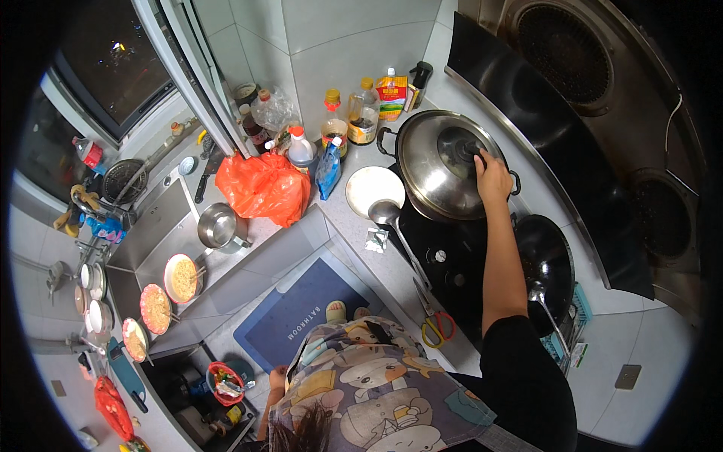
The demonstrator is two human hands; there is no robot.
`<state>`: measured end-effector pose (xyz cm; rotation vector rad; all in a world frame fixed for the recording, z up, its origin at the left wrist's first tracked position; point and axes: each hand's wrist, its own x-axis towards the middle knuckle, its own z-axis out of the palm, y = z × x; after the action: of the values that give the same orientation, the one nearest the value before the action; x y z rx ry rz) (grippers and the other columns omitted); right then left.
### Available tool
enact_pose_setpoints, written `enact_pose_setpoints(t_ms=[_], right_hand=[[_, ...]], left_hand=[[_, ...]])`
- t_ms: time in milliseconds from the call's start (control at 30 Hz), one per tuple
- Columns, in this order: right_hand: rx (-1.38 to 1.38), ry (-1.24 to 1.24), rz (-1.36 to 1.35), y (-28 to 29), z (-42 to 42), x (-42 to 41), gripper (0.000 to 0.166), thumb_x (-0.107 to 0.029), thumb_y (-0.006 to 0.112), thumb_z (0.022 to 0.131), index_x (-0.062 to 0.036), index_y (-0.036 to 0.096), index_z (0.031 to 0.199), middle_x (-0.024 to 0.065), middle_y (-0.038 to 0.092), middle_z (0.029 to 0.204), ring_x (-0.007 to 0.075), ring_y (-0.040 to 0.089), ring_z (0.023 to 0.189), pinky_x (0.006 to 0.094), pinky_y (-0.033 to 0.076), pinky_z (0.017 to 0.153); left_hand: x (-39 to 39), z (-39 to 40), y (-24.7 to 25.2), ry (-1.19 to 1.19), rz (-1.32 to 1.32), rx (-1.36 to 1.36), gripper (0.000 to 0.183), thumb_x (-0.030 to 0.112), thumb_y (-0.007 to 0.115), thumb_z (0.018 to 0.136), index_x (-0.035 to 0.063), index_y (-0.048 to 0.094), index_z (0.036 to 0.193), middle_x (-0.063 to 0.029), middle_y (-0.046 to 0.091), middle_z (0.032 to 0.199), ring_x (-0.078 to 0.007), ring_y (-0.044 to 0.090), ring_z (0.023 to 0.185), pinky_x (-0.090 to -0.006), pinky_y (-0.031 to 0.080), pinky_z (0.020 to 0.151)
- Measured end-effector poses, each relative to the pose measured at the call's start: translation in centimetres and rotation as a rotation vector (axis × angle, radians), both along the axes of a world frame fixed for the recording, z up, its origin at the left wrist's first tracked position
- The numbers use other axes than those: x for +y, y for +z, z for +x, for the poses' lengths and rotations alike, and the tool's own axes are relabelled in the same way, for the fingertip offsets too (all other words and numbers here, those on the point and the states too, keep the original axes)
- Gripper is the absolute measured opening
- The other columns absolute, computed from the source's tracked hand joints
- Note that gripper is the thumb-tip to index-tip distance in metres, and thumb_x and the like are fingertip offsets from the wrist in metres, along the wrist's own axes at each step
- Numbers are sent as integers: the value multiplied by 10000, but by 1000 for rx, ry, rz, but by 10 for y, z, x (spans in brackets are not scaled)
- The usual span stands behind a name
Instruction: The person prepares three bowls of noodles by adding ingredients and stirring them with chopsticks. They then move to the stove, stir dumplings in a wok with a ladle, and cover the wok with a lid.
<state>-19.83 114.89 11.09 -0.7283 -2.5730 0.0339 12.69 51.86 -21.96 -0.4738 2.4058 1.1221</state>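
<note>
My right hand (493, 176) grips the black knob at the centre of a domed lid with a dark glass middle (435, 186). The lid sits on a large two-handled pot (417, 207) on the black gas hob (421, 234). My left hand (278, 377) hangs low beside my patterned apron (373, 384), partly hidden, so its fingers are hard to make out. Left of the pot, a ladle (386, 212) rests with its bowl on a white plate (367, 183). Scissors with red and yellow handles (434, 330) lie near the counter's front edge.
A black wok (542, 254) with a metal spatula (539, 294) stands right of my forearm. Sauce bottles (334, 127), an orange plastic bag (262, 186) and a steel saucepan (217, 226) line the left counter. Three noodle bowls (182, 279) stand by the sink (149, 223). The range hood (536, 135) overhangs the hob.
</note>
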Motion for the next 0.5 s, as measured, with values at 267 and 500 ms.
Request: enact_pose_setpoints(t_ms=[267,500], right_hand=[[119,-44,-33,-5,-1,-1,300,-365,611,794,-212,641,1051,104,629,899,307,605,836,392,478,698],[323,56,-447,27,9,23,287,-327,657,775,-146,678,997,96,671,854,220,631,781,295,467,711]], left_hand=[[1,-7,1,-37,-34,-26,214,248,611,795,57,666,873,-134,655,727,-233,643,678,-342,477,611],[-11,-5,-31,13,-50,-64,209,237,590,798,66,675,883,-137,661,755,-237,652,714,-337,489,637]])
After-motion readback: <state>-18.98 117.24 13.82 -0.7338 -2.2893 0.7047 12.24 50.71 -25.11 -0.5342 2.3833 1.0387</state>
